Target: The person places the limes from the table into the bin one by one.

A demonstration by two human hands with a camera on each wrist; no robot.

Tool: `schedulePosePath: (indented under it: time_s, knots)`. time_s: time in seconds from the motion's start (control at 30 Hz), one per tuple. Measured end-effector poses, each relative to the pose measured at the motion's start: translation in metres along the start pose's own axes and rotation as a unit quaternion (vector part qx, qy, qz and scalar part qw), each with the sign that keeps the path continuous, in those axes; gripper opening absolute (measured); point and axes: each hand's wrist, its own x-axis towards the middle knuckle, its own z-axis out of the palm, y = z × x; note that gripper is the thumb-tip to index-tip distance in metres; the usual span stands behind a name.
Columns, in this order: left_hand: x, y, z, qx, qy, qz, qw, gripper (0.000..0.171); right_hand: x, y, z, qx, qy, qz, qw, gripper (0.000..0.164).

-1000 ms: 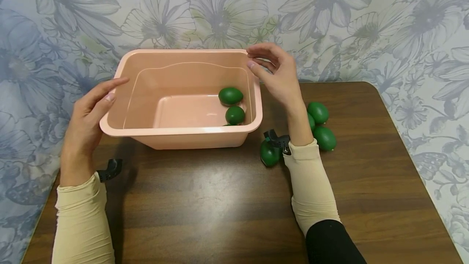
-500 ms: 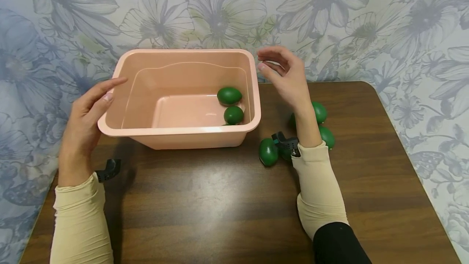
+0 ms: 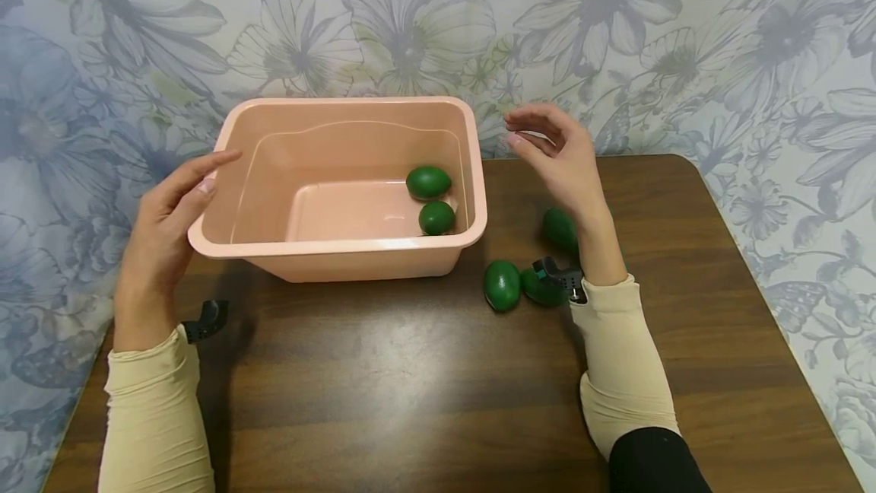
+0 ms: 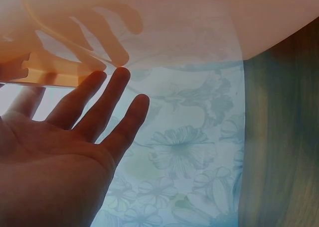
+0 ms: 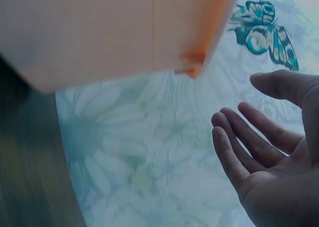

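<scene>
A peach-pink plastic tub (image 3: 342,246) stands on the brown table, its opening facing up toward me. Inside it, at the right end, lie two glossy dark green, egg-shaped fruits (image 3: 428,182), much like limes. My left hand (image 3: 160,230) holds the tub's left rim, thumb and index finger over the edge. In the left wrist view, the other fingers (image 4: 107,100) of this hand lie close under the tub's wall (image 4: 189,23). Just right of the tub, my right hand (image 3: 557,162) is raised in the air with fingers loosely bent and nothing in them.
More of the green fruits (image 3: 503,285) lie on the table (image 3: 383,379) right of the tub, some partly hidden by my right forearm. Behind the table hangs a flower-patterned cloth (image 3: 424,29). Each wrist carries a small black camera mount (image 3: 205,320).
My right hand has come off the tub's right rim and moved right, its forearm now covering other fruits. The left hand and the tub stay where they were.
</scene>
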Motion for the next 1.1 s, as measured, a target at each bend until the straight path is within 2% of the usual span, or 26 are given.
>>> schedulePosePath:
  time_s: [0.23,0.33,0.53,0.73,1.1]
  knots:
    - [0.0,-0.001,0.001,-0.005,0.001,-0.002,1.0,0.043,-0.019,-0.007,-0.031,-0.025,-0.009,0.03,0.999,0.035]
    - [0.0,-0.001,0.002,-0.006,0.001,0.0,1.0,0.042,-0.027,-0.001,-0.048,-0.038,-0.013,0.04,0.998,0.037]
    - [-0.001,0.0,0.002,0.001,0.004,-0.002,1.0,0.043,-0.039,0.015,-0.077,-0.028,-0.012,0.056,0.998,0.039]
    - [-0.001,0.0,0.001,-0.001,0.002,-0.004,1.0,0.043,-0.048,0.019,-0.091,-0.054,-0.022,0.068,0.996,0.04]
    - [-0.001,0.0,0.001,0.004,0.006,-0.004,1.0,0.043,-0.055,0.021,-0.107,-0.033,-0.018,0.069,0.997,0.04]
